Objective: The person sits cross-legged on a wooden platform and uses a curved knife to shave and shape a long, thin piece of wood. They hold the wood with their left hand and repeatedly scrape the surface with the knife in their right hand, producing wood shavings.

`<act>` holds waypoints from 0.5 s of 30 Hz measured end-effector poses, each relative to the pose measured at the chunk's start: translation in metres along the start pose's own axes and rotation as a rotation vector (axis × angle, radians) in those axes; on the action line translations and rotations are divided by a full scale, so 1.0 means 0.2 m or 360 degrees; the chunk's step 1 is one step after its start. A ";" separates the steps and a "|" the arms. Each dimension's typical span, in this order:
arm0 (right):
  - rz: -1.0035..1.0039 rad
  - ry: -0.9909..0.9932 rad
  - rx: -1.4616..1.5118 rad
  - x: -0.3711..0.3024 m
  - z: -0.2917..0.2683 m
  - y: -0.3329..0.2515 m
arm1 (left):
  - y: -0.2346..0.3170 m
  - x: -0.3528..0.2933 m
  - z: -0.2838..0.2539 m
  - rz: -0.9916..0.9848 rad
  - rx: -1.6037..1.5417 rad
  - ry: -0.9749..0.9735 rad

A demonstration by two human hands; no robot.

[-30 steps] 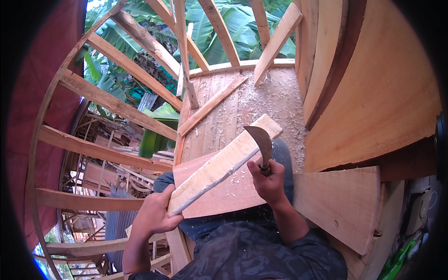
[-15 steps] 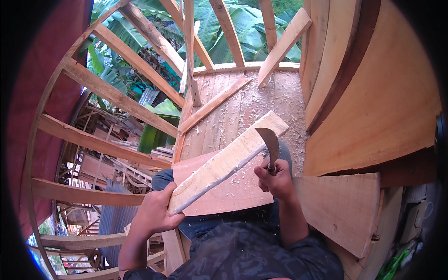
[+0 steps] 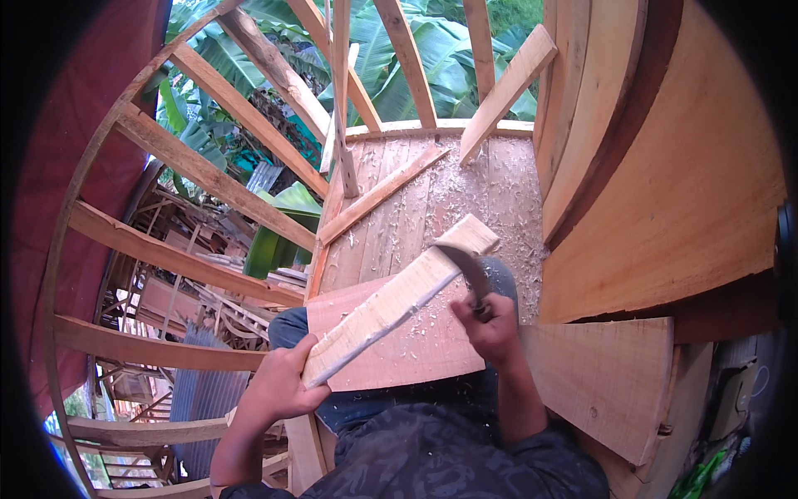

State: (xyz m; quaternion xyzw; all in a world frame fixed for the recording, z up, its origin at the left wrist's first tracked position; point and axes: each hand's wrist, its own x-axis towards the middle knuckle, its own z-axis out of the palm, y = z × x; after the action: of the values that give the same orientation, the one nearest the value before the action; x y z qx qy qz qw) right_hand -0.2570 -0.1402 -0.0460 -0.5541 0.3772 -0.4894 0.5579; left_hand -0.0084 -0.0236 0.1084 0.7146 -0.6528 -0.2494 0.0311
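Closed round the near end of a pale plank (image 3: 399,293) with the left hand (image 3: 283,378), thumb at the end and other fingers partly hidden; cannot tell how hard. Curled into a fist on a curved knife (image 3: 468,266) with the right hand (image 3: 495,329), with no gap visible around the handle. Stretched slantwise from the left fingers to just beyond the right ones, with no hand at the far end, hence likely to twist or tip under an off-centre stroke. Laid, as a blade, forward and left of the right fingers, over the far part of the plank; impossible to tell whether biting in or hovering. Likely to skid if meeting the grain at a poor angle, then perhaps to hit the right knee (image 3: 504,279), just beyond the right fingers. Also dangerous if pulled too far toward the left fingers, well apart from the knife but directly in line along the plank. Below and between both hands, on the lap, a thin pinkish board (image 3: 416,345), liable to slide if pressed unevenly. Just right of the right forearm, a broad wooden panel (image 3: 603,378), apt to cramp a wide swing. Farther, beyond all fingers, curly shavings (image 3: 490,195) on floorboards (image 3: 370,237), possibly slippery underfoot.
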 end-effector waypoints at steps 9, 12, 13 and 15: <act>0.0721 -0.0471 0.1049 0.00 0.13 0.03 | -0.10 0.02 0.05 0.0148 0.0366 0.0474; 0.0506 -0.0240 0.0526 0.00 0.15 0.10 | -0.14 0.01 0.06 0.0130 0.0357 0.0466; 0.0380 -0.0172 0.0356 -0.01 0.15 0.13 | -0.13 0.01 0.06 0.0131 0.0341 0.0440; 0.0151 0.0135 0.0109 -0.02 0.15 0.17 | -0.10 0.02 0.06 0.0132 0.0308 0.0392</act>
State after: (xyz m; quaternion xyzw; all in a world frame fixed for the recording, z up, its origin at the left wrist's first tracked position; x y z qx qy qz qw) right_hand -0.2240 -0.1312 -0.0776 -0.4948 0.4093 -0.4981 0.5827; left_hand 0.0055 -0.0207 0.0891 0.7118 -0.6941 -0.0943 0.0522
